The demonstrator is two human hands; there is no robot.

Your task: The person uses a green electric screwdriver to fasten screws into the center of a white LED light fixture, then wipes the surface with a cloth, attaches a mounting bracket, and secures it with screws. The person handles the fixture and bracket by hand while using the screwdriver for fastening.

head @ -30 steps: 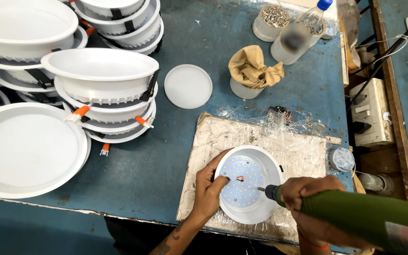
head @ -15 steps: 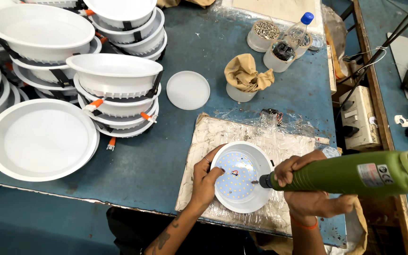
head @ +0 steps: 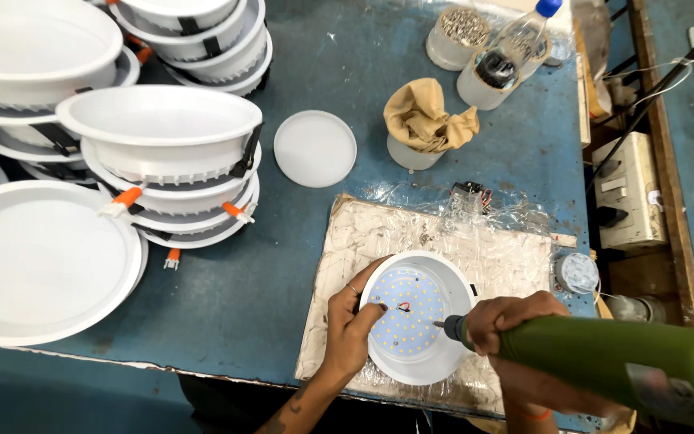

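Note:
A small round white lamp housing (head: 418, 317) with a dotted LED board inside lies on a plastic-wrapped work pad (head: 379, 233) at the table's front edge. My left hand (head: 353, 321) grips the housing's left rim, fingers resting on the LED board. My right hand (head: 516, 317) holds a green electric screwdriver (head: 620, 366). Its bit tip touches the right side of the LED board.
Stacks of large white lamp housings (head: 162, 153) with orange clips fill the table's left. A round white diffuser disc (head: 315, 148) lies mid-table. Behind it stand a cup with a tan cloth (head: 423, 124), cups of screws (head: 459, 32), and a plastic bottle (head: 520, 40). A socket box (head: 624, 189) sits right.
My head has moved closer, so the view is tighter. The green screwdriver has tilted lower to the right, its tip staying on the LED board. My left hand still grips the housing.

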